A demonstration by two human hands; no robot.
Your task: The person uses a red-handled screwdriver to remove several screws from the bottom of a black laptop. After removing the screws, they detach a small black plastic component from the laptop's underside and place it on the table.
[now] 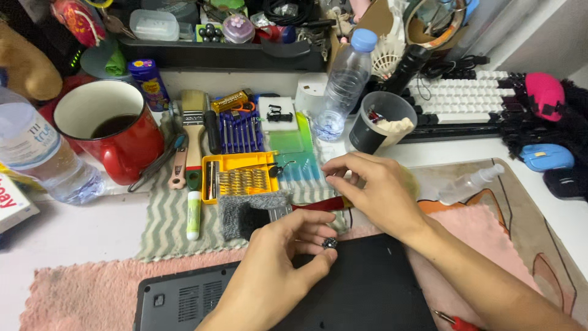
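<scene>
**Small fastener handling over the inverted laptop base**

Nearest to you lies the flat black laptop, underside up with vent slots (202,300), resting on a pink fluffy cloth mat (79,288). Your left hand (275,270) rests over its rear edge and pinches a small dark round knurled part (330,243) between thumb and forefinger; the grip is closed on that part, just above the laptop's surface.

Your right hand (373,190) hovers just beyond, fingers curled, thumb and forefinger drawn together near the left-hand fingertips. You cannot tell whether anything sits between them. A red-handled tool (318,204) lies beneath this hand, partly hidden.

Judged from this layout, the step in hand is fastener work on the base panel. The next move calls for a steady pinch and a low carry, since the part is small and could roll away.

Further out sit a yellow plastic bit tray (240,176), a blue rack of precision screwdriver bits (240,132), a wooden-handled paintbrush (193,125), a red ceramic mug of dark liquid (113,129) and a clear plastic water bottle with blue cap (344,86).
</scene>
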